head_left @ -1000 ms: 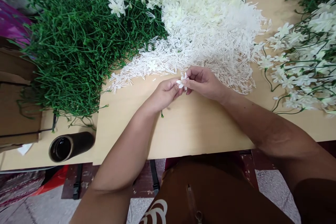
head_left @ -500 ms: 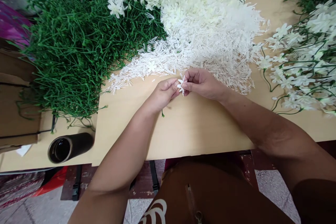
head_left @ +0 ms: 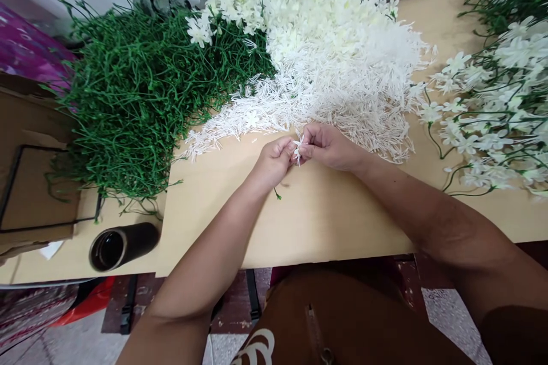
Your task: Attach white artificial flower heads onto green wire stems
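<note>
One shiny purple plastic-looking bag (head_left: 34, 48) sits far left, cut off by the frame edge, above a brown cardboard box (head_left: 38, 177) that's cut off too. Next comes a dark, smooth cylinder (head_left: 137, 239) lying on its side, its round mouth facing left and a bit toward the wearer; can't make out what's inside. Behind it is a big, tangled heap of thin green plastic-looking stems (head_left: 128, 85), wiry and curly.

Then the left hand (head_left: 275, 162), thumb and fingers pinched on a small white artificial flower with narrow petals (head_left: 298, 151), just above the pale wood-look tabletop (head_left: 299, 228). The flower's longest visible spread runs roughly from the far side toward the wearer, petals splaying at both ends. Fingertips cover part of it, so I can't tell which way its face points. A short green stem end (head_left: 278, 196) pokes out below that hand, tip toward the wearer; no clue if it's gripped, the rest is hidden.

The right hand (head_left: 325, 145) pinches the same flower from the other side. Behind both there's a mound of spiky white strands (head_left: 355, 91), with soft creamy-white blossoms (head_left: 308, 0) beyond. Far right, white flowers on green stems (head_left: 496, 120) sprawl out of frame.
</note>
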Motion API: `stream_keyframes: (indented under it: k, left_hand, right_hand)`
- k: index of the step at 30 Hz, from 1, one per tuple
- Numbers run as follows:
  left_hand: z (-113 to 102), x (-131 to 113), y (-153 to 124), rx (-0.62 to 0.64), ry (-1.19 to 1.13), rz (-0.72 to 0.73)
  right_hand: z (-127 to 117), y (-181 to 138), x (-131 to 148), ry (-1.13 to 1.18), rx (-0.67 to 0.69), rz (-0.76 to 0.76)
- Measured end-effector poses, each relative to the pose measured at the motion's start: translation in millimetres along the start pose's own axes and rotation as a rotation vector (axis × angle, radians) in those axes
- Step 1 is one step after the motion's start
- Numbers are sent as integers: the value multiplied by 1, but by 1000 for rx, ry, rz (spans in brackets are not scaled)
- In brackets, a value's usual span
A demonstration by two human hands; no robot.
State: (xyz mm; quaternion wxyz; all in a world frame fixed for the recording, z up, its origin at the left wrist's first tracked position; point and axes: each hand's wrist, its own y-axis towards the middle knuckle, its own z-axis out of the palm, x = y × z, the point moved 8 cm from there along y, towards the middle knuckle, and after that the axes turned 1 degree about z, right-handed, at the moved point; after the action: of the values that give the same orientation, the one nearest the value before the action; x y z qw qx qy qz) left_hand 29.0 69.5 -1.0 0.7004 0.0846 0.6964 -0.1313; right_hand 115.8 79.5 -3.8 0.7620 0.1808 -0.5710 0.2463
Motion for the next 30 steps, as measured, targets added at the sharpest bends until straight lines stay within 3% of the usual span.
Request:
stream_keyframes:
  k: [5, 19, 27, 30]
  left_hand:
    - [-2, 0, 0, -41, 15, -52]
    - [5, -14, -4, 106, -15, -25]
    - [6, -15, -3, 107, -37, -20]
    - [3, -12, -3, 49, -49, -35]
  right_hand:
    - [-2, -1, 1, -3, -30, 31]
    - [-4, -7, 5, 45, 7, 64]
    - [-7, -4, 4, 54, -10, 61]
    - [-6, -3, 5, 37, -35, 39]
